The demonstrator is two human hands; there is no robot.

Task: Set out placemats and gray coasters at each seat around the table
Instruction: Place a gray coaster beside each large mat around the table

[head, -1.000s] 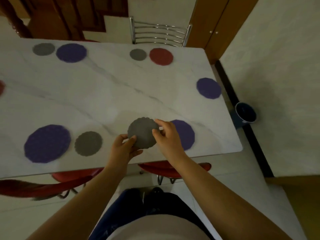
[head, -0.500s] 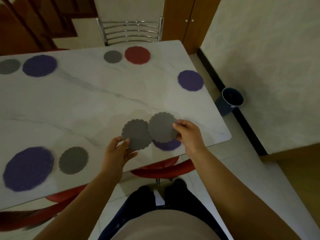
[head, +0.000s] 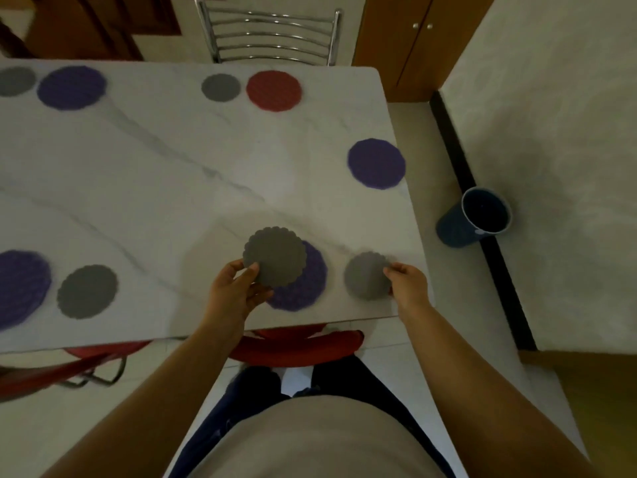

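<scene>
My left hand (head: 238, 288) pinches a gray scalloped coaster (head: 274, 256) by its near edge, held over a purple placemat (head: 303, 281) at the near seat. My right hand (head: 406, 284) pinches a second gray coaster (head: 366, 276) low over the marble table (head: 172, 174), just right of that placemat near the front right corner; whether it touches the top I cannot tell. Other seats hold a purple placemat (head: 376, 163) alone at the right end, a red placemat (head: 274, 90) with a gray coaster (head: 220, 87), a purple placemat (head: 71, 87) with a gray coaster (head: 15, 81), and a purple placemat (head: 20, 288) with a gray coaster (head: 87, 291).
A chrome chair back (head: 269, 36) stands at the far side. Red chair seats (head: 303, 343) sit tucked under the near edge. A dark blue bin (head: 477, 217) stands on the floor by the wall, right of the table. A wooden cabinet (head: 406, 39) is at the back right.
My two hands have split the stacked coasters apart. My right hand carried one coaster rightward past the purple placemat and lowered it toward the table; my left hand kept the other over the placemat.
</scene>
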